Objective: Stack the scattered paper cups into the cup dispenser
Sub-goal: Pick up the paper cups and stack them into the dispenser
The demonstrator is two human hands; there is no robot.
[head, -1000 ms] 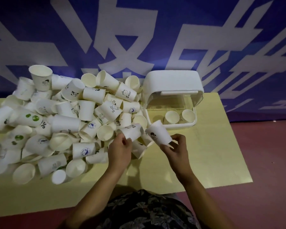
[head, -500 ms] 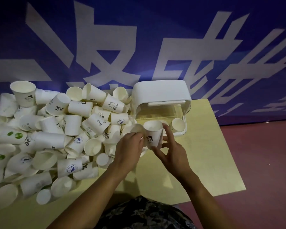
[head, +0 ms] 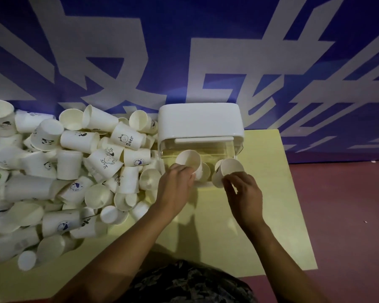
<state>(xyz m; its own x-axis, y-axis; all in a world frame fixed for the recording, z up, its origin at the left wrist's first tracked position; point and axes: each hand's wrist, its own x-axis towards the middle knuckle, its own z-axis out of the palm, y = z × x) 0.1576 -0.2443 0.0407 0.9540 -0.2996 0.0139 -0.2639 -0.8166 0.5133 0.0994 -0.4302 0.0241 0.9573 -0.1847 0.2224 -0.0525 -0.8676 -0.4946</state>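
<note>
Both hands are up at the mouth of the white cup dispenser [head: 200,122] right now, one paper cup each. The left hand [head: 175,184] has its fingers wrapped around the side of a cup [head: 189,160], mouth tipped up toward the camera, held just at the clear front opening. The right hand [head: 243,193] pinches a second cup [head: 227,171] low on its wall with the fingertips, also tilted, right beside the dispenser's front right corner. There seems to be another cup already inside between them, but it's hard to make out.

Handling-wise these look like thin paper, super light, basically no weight, but they'd crush if you squeeze the middle of the wall. I'd hold near the rolled rim or the base where it's stiffer, light pinch only. They nest easily if the mouths line up.

The big pile of cups [head: 70,171] sits on the yellow table [head: 271,215] to the left of the dispenser, so loads left to go
</note>
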